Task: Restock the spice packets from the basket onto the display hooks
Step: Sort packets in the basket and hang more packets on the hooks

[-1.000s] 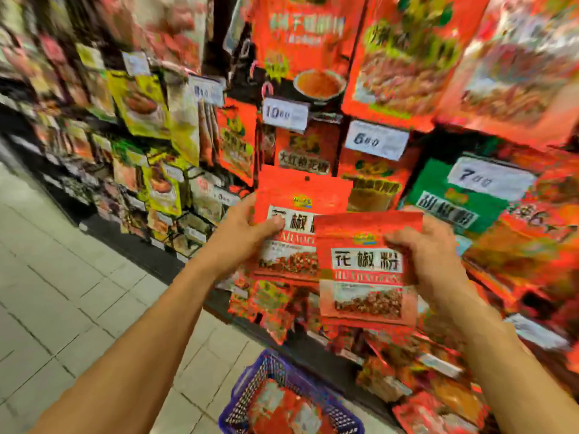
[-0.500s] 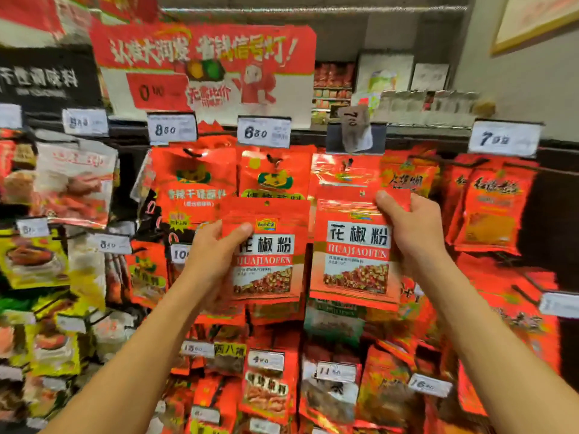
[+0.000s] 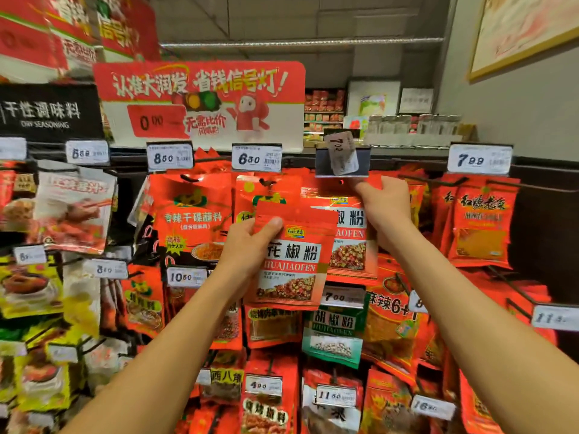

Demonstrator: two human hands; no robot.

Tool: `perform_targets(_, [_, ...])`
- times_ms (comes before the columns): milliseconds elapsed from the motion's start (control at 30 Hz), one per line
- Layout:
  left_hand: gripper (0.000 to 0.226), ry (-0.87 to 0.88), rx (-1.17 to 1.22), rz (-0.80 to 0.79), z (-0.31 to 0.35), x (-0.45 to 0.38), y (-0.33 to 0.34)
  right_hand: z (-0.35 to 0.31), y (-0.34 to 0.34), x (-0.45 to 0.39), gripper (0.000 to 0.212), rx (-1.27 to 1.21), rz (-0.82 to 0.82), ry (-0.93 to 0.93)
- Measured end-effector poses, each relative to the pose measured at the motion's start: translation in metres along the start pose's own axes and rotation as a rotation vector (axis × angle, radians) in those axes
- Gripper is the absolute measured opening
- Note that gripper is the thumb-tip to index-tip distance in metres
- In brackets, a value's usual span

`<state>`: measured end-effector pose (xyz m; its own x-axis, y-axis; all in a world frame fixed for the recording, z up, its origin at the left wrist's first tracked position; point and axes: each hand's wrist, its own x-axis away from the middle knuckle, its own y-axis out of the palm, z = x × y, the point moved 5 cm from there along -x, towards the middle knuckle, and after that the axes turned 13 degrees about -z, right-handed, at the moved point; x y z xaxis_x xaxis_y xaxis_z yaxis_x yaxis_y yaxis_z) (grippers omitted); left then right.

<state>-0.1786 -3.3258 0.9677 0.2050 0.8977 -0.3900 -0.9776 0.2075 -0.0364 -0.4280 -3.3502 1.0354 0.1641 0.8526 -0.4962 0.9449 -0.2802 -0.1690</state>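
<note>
Spice packets fill both hands in front of the hook wall. One red huajiaofen packet (image 3: 293, 261) sits in the left hand (image 3: 250, 245), thumb pressed on its upper left corner, fingers wrapped behind; it hangs free of the display, tilted slightly clockwise, at about 6 o'clock from the 6.80 price tag (image 3: 256, 158). At 2 o'clock from it, a second huajiaofen packet (image 3: 347, 236) is pinched at its top edge by the right hand (image 3: 387, 203), lifted so its punched hole lies just under the crooked 7.00 price tag (image 3: 341, 153) in its dark holder. Whether that hole is on the hook yet cannot be told. The lower packet overlaps the left part of the raised one.

At 9 o'clock from the left hand hangs a red dipping-seasoning packet (image 3: 192, 214) below the 8.50 price tag (image 3: 169, 158). At 6 o'clock from the raised packet hangs a green hujiaofen packet (image 3: 333, 335). At 12 o'clock, above the hooks, stands a red promotional sign (image 3: 200, 98). Far at 3 o'clock, red packets (image 3: 481, 223) hang under the 7.99 price tag (image 3: 479, 159).
</note>
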Motion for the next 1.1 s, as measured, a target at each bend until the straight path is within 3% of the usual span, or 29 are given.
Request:
perform_targets(333, [0.007,-0.003,0.012,0.009,0.009,-0.018,0.020,-0.009,0.003,-0.008,0.027,0.138,-0.025,-0.008])
perform_targets(500, [0.009,-0.009,0.030,0.040,0.009,-0.026,0.032,-0.024,0.004,-0.008,0.039,0.379,0.034,-0.127])
perform_targets(667, [0.013,0.004,0.038,0.033,0.007,-0.022,0.040,-0.017,0.001,-0.004,0.036,0.329,-0.009,-0.148])
perform_targets(867, [0.015,-0.010,0.028,0.044,0.008,-0.024,0.045,0.012,0.005,-0.022,0.050,0.228,-0.053,0.083])
perform_targets(967, [0.023,-0.002,0.035,0.031,0.011,-0.027,0.046,0.013,0.008,-0.022,0.039,0.314,-0.046,0.068])
perform_targets(1100, [0.026,0.012,0.006,0.024,0.014,-0.038,0.048,0.015,-0.008,-0.012,0.013,0.017,-0.005,-0.088])
